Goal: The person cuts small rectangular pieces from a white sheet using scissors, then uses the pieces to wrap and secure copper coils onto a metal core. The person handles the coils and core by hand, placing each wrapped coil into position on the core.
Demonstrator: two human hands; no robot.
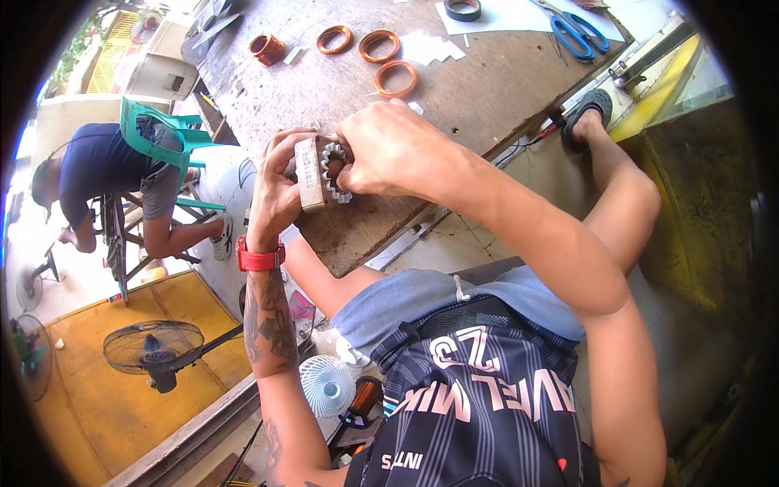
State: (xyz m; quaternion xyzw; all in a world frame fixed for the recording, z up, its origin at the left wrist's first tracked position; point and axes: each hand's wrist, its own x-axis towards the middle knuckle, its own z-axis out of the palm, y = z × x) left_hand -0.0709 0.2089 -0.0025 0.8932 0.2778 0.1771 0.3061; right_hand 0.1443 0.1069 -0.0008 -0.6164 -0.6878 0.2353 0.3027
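Observation:
A square metal motor stator core (310, 177) stands tilted at the near left corner of the wooden table. Pale slot liners appear to stick out in a toothed ring around its round bore. My left hand (278, 180), with a red watch on the wrist, is wrapped round its left side and holds it. At the bore, my right hand (396, 151) is closed with the thumb at the opening. The other fingertips are hidden, so whatever they pinch cannot be made out.
Copper wire coils (380, 46) and white paper pieces (426, 49) lie on the wooden table (487, 89). Blue-handled scissors (578, 36) and black tape (462, 9) are at the far right. Left are a standing fan (154, 345) and a person (109, 166) bending beside a green chair (154, 134).

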